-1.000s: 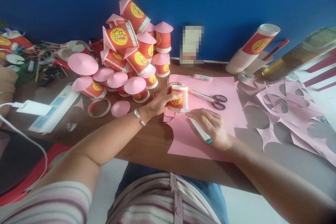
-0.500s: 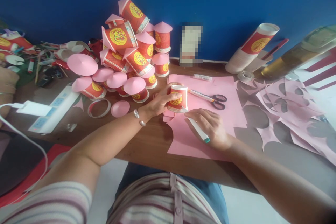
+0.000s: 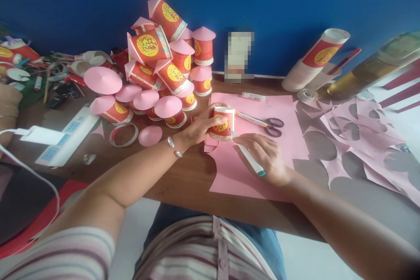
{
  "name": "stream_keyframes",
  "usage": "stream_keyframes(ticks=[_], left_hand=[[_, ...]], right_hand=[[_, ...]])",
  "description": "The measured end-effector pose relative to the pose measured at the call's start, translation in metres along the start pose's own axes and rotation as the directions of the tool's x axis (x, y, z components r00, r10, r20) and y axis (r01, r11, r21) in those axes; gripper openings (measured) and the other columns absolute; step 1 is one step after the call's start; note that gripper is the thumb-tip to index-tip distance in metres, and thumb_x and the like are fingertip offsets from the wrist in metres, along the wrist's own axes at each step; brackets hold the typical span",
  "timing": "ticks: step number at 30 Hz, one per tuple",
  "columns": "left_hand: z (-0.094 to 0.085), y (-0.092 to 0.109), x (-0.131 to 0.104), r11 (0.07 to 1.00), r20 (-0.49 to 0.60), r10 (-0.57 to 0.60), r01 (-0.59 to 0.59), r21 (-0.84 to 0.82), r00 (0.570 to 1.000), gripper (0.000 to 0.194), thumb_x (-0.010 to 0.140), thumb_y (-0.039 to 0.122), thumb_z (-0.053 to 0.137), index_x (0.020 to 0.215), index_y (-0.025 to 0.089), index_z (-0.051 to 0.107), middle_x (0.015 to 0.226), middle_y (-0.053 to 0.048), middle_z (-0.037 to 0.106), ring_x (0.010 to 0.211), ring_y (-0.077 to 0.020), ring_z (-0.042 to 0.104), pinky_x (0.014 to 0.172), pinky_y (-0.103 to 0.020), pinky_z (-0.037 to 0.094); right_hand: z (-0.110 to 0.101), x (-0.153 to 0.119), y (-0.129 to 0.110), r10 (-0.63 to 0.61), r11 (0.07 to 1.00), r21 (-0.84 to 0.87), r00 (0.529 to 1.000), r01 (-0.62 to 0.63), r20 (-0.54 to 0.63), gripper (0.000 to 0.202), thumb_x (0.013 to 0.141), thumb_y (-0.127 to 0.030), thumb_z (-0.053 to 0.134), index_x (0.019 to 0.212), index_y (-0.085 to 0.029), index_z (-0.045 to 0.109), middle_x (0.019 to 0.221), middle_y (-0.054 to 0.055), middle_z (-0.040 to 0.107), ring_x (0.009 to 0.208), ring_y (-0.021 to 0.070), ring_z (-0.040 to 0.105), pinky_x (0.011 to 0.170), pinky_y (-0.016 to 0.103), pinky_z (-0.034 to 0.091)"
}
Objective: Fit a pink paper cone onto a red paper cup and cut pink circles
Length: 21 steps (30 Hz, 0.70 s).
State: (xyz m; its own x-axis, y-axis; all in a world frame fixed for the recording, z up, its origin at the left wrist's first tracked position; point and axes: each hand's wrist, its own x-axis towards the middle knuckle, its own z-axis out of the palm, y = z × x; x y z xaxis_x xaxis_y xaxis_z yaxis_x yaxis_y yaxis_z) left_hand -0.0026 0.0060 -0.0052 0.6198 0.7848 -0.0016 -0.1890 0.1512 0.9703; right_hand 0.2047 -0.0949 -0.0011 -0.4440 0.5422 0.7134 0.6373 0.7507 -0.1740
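My left hand (image 3: 202, 126) is wrapped round a red paper cup (image 3: 220, 130) with a yellow printed emblem and a white rim. A white marker (image 3: 249, 159) with a green end is gripped in my right hand (image 3: 265, 153); its tip meets the lower right side of the cup, near the bottom edge. Under both hands lie pink paper sheets (image 3: 236, 179), the front one cut in a curve at its left. Just right of the cup rest black-handled scissors (image 3: 271, 126), with a pencil-like stick (image 3: 247, 117) alongside the blades. Behind them is a glue stick (image 3: 253, 96).
Several red cups with pink cone tops (image 3: 149, 46) are piled at left. A leaning stack of paper cups (image 3: 315, 59), a tape roll (image 3: 307, 95) and a bottle (image 3: 367, 68) stand at right, near pink paper offcuts (image 3: 357, 127). At left lie a power strip (image 3: 67, 138) and a tape ring (image 3: 124, 134).
My right hand and the marker have shifted slightly right, and the marker's tip has moved up a little on the cup. My left hand and the cup stay almost in place.
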Motion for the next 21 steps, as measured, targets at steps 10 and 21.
stream_keyframes(ticks=[10,21], left_hand=[[-0.0024,-0.0051,0.0020,0.999,-0.020,0.019,-0.020,-0.027,1.000,0.051,0.085,0.035,0.074,0.132,0.023,0.060,0.111,-0.007,0.067,0.093,-0.0194,0.062,0.075,-0.030,0.055],[-0.0010,-0.0027,-0.0001,0.999,0.000,0.002,-0.002,-0.034,1.000,0.038,0.087,0.039,0.073,0.117,0.020,0.061,0.098,-0.003,0.064,0.090,-0.0192,0.064,0.080,-0.034,0.056]], right_hand=[[0.0017,-0.0005,0.0008,-0.004,1.000,0.025,1.000,0.004,0.005,0.029,0.099,-0.007,0.056,0.126,-0.017,0.061,0.098,0.009,0.076,0.084,0.0209,0.074,0.071,0.032,0.060],[-0.0008,0.0006,-0.0011,-0.016,1.000,-0.004,1.000,0.016,-0.013,0.023,0.096,-0.008,0.061,0.118,-0.014,0.065,0.094,0.009,0.076,0.079,0.0197,0.073,0.069,0.031,0.058]])
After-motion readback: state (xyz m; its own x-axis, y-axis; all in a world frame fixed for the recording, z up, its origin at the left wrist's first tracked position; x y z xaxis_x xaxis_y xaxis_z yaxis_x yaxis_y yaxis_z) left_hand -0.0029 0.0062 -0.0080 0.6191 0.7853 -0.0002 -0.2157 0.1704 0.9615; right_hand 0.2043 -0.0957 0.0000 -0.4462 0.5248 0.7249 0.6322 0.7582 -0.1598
